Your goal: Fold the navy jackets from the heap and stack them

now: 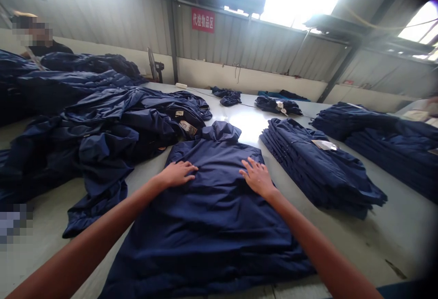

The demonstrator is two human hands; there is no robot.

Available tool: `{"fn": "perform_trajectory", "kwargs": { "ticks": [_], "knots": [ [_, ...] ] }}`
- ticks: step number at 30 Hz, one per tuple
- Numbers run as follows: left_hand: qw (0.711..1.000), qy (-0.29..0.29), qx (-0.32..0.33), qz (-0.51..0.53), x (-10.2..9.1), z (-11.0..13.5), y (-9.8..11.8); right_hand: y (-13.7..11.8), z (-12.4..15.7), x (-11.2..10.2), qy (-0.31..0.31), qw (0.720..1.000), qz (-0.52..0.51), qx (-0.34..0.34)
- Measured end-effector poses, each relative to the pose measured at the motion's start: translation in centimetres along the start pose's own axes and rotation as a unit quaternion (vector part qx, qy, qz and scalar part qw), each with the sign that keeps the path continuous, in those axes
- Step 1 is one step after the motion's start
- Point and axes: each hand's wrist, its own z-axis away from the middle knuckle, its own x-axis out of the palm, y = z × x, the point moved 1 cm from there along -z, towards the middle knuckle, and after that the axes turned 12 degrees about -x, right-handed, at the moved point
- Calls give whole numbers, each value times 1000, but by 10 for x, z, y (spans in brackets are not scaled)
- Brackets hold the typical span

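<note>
A navy blue garment (212,217) lies folded flat on the grey table (386,230) right in front of me, its collar or hood end pointing away. My left hand (178,173) rests palm down on its upper left part, fingers stretched out. My right hand (256,177) lies flat on its upper right part, fingers spread. Neither hand holds anything.
A loose heap of navy garments (102,126) with paper tags covers the table's left side. Neat stacks of folded ones (318,167) sit to the right, more (393,144) beyond. Small bundles (227,96) lie at the far edge. Another person (34,37) stands at far left.
</note>
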Motion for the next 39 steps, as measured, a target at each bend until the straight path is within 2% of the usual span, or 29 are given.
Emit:
{"fn": "perform_trajectory", "kwargs": {
  "ticks": [1, 3, 6, 8, 11, 16, 22, 29, 33, 36, 39],
  "knots": [
    [1000, 7, -16, 2, -7, -9, 0, 1, -11, -3, 16, 1000, 5, 16],
    [998, 15, -62, 6, -10, -24, -1, 4, -29, 2, -7, 998, -9, 55],
    [995, -7, -104, 1, 7, -29, -4, 7, -38, 24, -88, 990, -67, 91],
    [994, -3, -106, -8, 22, -19, -8, 5, -34, 37, -94, 987, -90, 92],
    [994, 22, -102, -13, 36, 1, -14, -2, -22, 47, -68, 990, -97, 76],
    [993, 34, -108, -10, 42, 26, -19, -14, -10, 48, -53, 991, -102, 60],
    [991, 49, -128, 15, 46, 29, -21, -16, -7, 52, 12, 990, -130, 61],
    [989, 65, -127, 34, 44, 32, -20, -11, -2, 56, 150, 976, -150, 41],
    [986, 90, -131, 46, 49, 34, -26, -13, 0, 59, 142, 974, -177, 8],
    [988, 77, -127, 50, 54, 27, -37, -12, -6, 65, 128, 975, -178, 19],
    [988, 62, -131, 46, 47, 15, -48, -13, -22, 64, 113, 977, -180, 20]
  ]
}}
